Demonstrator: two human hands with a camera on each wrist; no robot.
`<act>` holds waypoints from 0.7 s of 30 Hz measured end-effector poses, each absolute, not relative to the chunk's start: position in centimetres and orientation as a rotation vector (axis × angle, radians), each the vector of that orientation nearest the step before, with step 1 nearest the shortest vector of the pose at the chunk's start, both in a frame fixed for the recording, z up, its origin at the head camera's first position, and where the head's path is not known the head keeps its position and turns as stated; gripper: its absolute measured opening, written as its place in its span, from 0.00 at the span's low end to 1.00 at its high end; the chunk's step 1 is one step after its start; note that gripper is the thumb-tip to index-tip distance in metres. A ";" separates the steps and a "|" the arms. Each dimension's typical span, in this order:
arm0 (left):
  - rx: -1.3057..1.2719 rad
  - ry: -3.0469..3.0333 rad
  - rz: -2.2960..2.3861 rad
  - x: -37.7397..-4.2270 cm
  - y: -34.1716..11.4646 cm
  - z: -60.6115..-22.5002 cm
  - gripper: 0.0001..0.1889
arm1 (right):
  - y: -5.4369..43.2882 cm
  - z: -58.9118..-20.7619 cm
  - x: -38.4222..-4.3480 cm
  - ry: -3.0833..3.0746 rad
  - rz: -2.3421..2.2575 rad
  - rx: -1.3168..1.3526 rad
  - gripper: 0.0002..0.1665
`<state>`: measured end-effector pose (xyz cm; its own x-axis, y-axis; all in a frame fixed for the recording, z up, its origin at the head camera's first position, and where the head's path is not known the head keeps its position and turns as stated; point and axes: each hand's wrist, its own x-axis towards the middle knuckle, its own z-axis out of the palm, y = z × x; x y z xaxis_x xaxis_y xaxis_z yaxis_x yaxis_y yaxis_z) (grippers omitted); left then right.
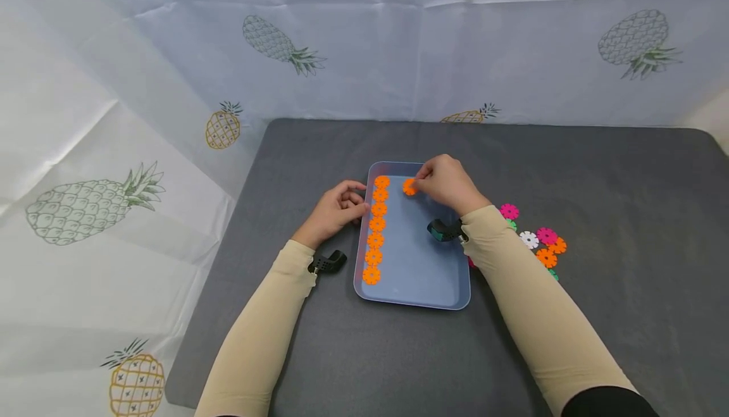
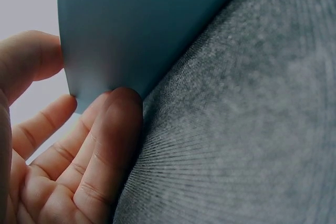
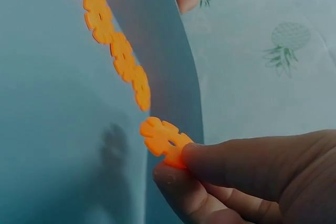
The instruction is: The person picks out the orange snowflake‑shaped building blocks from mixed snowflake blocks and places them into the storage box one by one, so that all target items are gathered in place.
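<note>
My right hand (image 1: 448, 184) pinches an orange flower-shaped disc (image 3: 164, 139) between thumb and fingertips, above the far part of the blue tray (image 1: 424, 265). In the right wrist view, the disc is tilted, with slots round its edge and a hole in its middle. Inside the tray, along its left wall, runs a row of several matching orange discs (image 1: 375, 240). My left hand (image 1: 337, 209) rests against the tray's left side. The left wrist view shows its fingertips (image 2: 126, 103) touching the outer wall, fingers loosely bent and not wrapped round the rim.
Right of the tray, partly behind my right sleeve, lie several loose flower discs in pink (image 1: 547, 235), white (image 1: 529, 240), orange (image 1: 547, 258) and green (image 1: 553, 274). The dark grey table (image 1: 638, 265) meets a pineapple-print cloth (image 1: 364, 56) at its back and left.
</note>
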<state>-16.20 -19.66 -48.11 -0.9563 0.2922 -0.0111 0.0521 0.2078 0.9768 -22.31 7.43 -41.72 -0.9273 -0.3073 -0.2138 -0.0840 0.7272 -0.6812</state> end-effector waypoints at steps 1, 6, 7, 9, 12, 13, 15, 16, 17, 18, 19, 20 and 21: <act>0.326 2.286 1.833 -16.2 -19.7 -48.1 0.22 | 7.3 -41.8 -22.4 2.617 -1.013 -0.297 0.10; 0.314 2.284 1.838 -16.1 -19.6 -48.1 0.22 | 6.5 -42.4 -22.9 2.604 -1.040 -0.263 0.11; 0.313 2.281 1.838 -16.1 -19.6 -48.0 0.22 | 6.4 -42.6 -23.0 2.601 -1.047 -0.256 0.11; 0.311 2.278 1.836 -16.1 -19.6 -48.0 0.22 | 6.2 -42.9 -23.1 2.597 -1.057 -0.245 0.12; 0.312 2.277 1.835 -16.2 -19.5 -48.0 0.22 | 5.9 -43.3 -23.1 2.609 -1.074 -0.241 0.12; 0.313 2.276 1.836 -16.2 -19.5 -48.0 0.22 | 5.8 -43.4 -23.1 2.617 -1.081 -0.241 0.12; 0.316 2.277 1.837 -16.3 -19.5 -48.0 0.22 | 5.6 -43.5 -23.0 2.637 -1.084 -0.239 0.12; 0.318 2.277 1.837 -16.3 -19.5 -48.0 0.22 | 5.5 -43.6 -22.9 2.647 -1.082 -0.234 0.12; 0.318 2.279 1.834 -16.3 -19.6 -48.0 0.22 | 5.4 -43.6 -22.9 2.658 -1.077 -0.225 0.11; 0.318 2.283 1.830 -16.3 -19.6 -48.1 0.22 | 5.3 -43.7 -22.8 2.670 -1.064 -0.216 0.11; 0.317 2.285 1.825 -16.3 -19.7 -48.1 0.22 | 5.1 -43.8 -22.8 2.678 -1.047 -0.200 0.11; 0.316 2.287 1.823 -16.2 -19.7 -48.1 0.22 | 5.0 -43.9 -22.8 2.684 -1.025 -0.190 0.12; 0.314 2.288 1.824 -16.2 -19.8 -48.1 0.22 | 4.8 -44.0 -22.8 2.687 -1.000 -0.184 0.14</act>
<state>-16.17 -19.77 -48.11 -0.9578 0.2867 -0.0224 0.0420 0.2164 0.9754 -22.80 4.80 -43.97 -0.9560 -0.2102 -0.2048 -0.0252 0.7541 -0.6563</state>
